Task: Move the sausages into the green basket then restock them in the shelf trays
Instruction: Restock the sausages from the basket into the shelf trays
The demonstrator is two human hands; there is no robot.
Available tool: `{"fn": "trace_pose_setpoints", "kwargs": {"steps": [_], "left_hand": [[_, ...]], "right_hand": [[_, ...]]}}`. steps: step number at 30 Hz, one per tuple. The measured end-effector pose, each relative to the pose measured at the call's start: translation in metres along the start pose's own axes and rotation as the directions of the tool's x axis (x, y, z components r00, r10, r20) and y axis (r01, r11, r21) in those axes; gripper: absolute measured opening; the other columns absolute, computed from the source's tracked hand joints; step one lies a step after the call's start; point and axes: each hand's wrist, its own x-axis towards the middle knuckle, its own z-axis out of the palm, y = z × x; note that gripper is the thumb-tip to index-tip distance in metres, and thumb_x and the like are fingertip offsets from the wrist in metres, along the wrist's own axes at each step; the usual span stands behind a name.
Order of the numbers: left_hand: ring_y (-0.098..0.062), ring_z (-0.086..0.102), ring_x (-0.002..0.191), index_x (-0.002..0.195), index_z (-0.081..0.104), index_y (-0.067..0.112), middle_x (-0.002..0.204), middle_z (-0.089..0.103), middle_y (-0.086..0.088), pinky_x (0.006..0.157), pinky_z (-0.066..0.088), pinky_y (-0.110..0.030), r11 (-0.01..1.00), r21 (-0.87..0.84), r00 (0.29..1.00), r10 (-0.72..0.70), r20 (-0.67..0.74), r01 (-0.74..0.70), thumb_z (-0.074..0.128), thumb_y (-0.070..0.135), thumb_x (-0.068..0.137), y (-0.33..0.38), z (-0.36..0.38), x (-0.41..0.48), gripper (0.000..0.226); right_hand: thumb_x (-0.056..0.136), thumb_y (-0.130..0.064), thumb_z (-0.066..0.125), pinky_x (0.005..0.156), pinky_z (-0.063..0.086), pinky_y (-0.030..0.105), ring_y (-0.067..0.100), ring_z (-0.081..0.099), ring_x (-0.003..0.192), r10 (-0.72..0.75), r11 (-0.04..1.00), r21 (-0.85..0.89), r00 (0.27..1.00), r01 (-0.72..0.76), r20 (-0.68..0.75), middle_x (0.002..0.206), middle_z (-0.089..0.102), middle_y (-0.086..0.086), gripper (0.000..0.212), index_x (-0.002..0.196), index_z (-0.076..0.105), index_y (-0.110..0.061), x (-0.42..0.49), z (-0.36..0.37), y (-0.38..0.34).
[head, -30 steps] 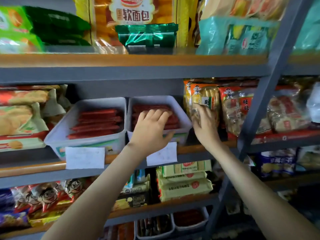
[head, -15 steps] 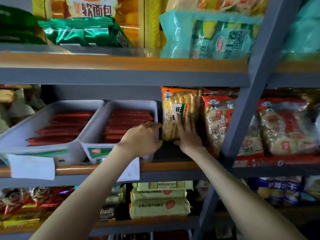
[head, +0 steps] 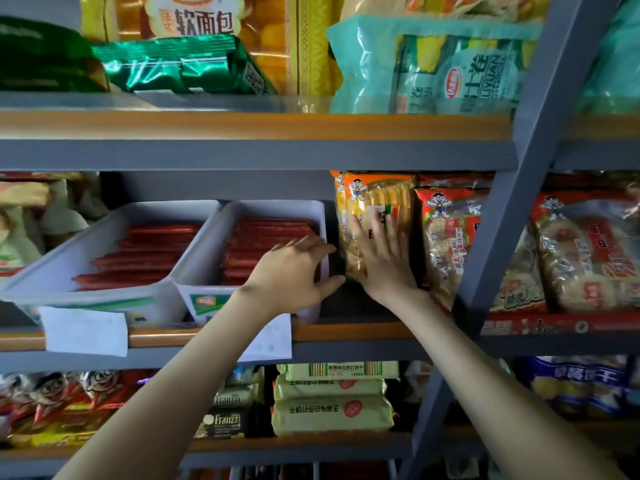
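Two white shelf trays stand side by side on the middle shelf. The left tray (head: 52, 271) and the right tray (head: 207, 244) each hold stacked red sausages (head: 145, 258), (head: 266, 244). My left hand (head: 294, 275) grips the right wall of the right tray near its front corner, fingers over the rim and thumb on the outside. My right hand (head: 384, 261) lies flat, fingers spread, against an upright orange cracker bag (head: 374, 199) just right of that tray. No green basket is in view.
A grey slanted shelf post (head: 512, 188) crosses at the right. Red snack bags (head: 446, 237) stand beside the orange bag. Paper price tags (head: 86, 330) hang from the shelf edge. Packed shelves sit above and below.
My left hand left the sausages and took hold of the right tray's side wall. My right hand stayed on the orange bag. The view drifted rightward and closer.
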Motion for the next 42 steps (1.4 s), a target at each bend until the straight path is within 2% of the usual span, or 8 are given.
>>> {"fn": "trace_pose_setpoints", "kwargs": {"steps": [7, 14, 18, 22, 25, 30, 35, 42], "left_hand": [[-0.031, 0.066, 0.089, 0.106, 0.069, 0.016, 0.105, 0.069, -0.006, 0.079, 0.051, -0.038, 1.000, 0.011, 0.987, 0.028, -0.160, -0.027, 0.038, 0.058, 0.086, -0.060, -0.020, -0.044, 0.056], [-0.039, 0.063, 0.101, 0.112, 0.066, 0.007, 0.116, 0.064, -0.020, 0.094, 0.045, -0.047, 0.993, 0.101, 0.971, -0.034, -0.235, 0.059, 0.037, 0.055, 0.086, -0.164, -0.057, -0.086, 0.062], [-0.041, 0.062, 0.097, 0.108, 0.065, 0.002, 0.115, 0.064, -0.022, 0.090, 0.048, -0.047, 0.991, 0.076, 0.938, -0.076, -0.338, 0.108, 0.037, 0.043, 0.091, -0.238, -0.064, -0.130, 0.053], [-0.041, 0.051, 0.114, 0.134, 0.047, 0.004, 0.133, 0.052, -0.025, 0.097, 0.043, -0.052, 0.975, 0.111, 0.890, -0.124, -0.439, 0.191, 0.043, 0.023, 0.088, -0.328, -0.075, -0.177, 0.049], [-0.040, 0.036, 0.133, 0.143, 0.030, 0.009, 0.144, 0.040, -0.026, 0.107, 0.028, -0.057, 0.899, 0.331, 0.913, -0.154, -0.378, 0.288, 0.072, 0.018, 0.074, -0.398, -0.076, -0.199, 0.082], [-0.028, -0.009, 0.146, 0.152, -0.003, 0.011, 0.154, 0.023, -0.021, 0.115, -0.004, -0.049, 0.816, 0.466, 0.940, -0.300, -0.166, 0.342, 0.085, 0.061, 0.046, -0.466, -0.066, -0.213, 0.146], [-0.029, 0.015, 0.143, 0.151, 0.009, 0.007, 0.155, 0.020, -0.017, 0.117, -0.003, -0.049, 0.792, 0.526, 0.951, -0.267, -0.157, 0.310, 0.078, 0.072, 0.042, -0.490, -0.057, -0.209, 0.145], [-0.034, 0.024, 0.142, 0.151, 0.004, 0.007, 0.155, 0.020, -0.018, 0.115, 0.011, -0.054, 0.801, 0.511, 0.950, -0.272, -0.153, 0.311, 0.073, 0.079, 0.041, -0.508, -0.055, -0.208, 0.148]], "right_hand": [[0.098, -0.039, 0.035, 0.111, -0.021, 0.049, 0.024, -0.040, 0.133, 0.012, 0.935, -0.355, 0.996, 0.021, 0.091, 0.145, -0.041, -0.004, 0.065, 0.150, -0.004, -0.032, 0.009, 0.001, -0.015], [0.090, -0.027, 0.027, 0.115, 0.010, 0.055, 0.039, 0.010, 0.143, 0.175, 0.983, 0.033, 0.889, -0.178, -0.423, 0.157, 0.013, 0.017, 0.058, 0.149, 0.027, -0.024, 0.007, -0.059, -0.095], [0.091, -0.020, 0.046, 0.112, 0.026, 0.048, 0.038, 0.032, 0.135, 0.163, 0.939, 0.342, 0.855, 0.018, -0.493, 0.148, 0.032, 0.021, 0.049, 0.138, 0.044, -0.005, 0.002, -0.074, -0.223], [0.086, -0.018, 0.056, 0.111, 0.017, 0.030, 0.030, 0.033, 0.134, -0.201, 0.877, 0.319, 0.877, 0.359, -0.436, 0.150, 0.031, 0.016, 0.059, 0.142, 0.039, -0.006, 0.002, -0.040, -0.366], [0.088, -0.015, 0.057, 0.117, 0.012, 0.038, 0.033, 0.016, 0.142, -0.374, 0.845, 0.299, 0.890, 0.443, -0.261, 0.158, 0.009, 0.014, 0.077, 0.151, 0.012, -0.008, 0.028, -0.007, -0.459], [0.092, -0.017, 0.048, 0.118, 0.003, 0.045, 0.032, -0.003, 0.146, -0.209, 0.933, 0.288, 0.976, 0.217, -0.058, 0.158, -0.007, 0.011, 0.079, 0.151, -0.004, -0.015, 0.101, 0.048, -0.534], [0.098, -0.002, 0.031, 0.115, -0.009, 0.038, 0.029, -0.019, 0.143, -0.170, 0.983, 0.072, 0.985, 0.171, -0.015, 0.154, -0.024, 0.014, 0.075, 0.146, -0.023, -0.017, 0.134, 0.057, -0.551], [0.098, 0.003, 0.033, 0.115, 0.012, 0.043, 0.034, -0.014, 0.144, -0.150, 0.989, 0.003, 0.987, 0.150, 0.054, 0.154, -0.020, 0.020, 0.075, 0.145, -0.023, -0.011, 0.136, 0.059, -0.574]]}}
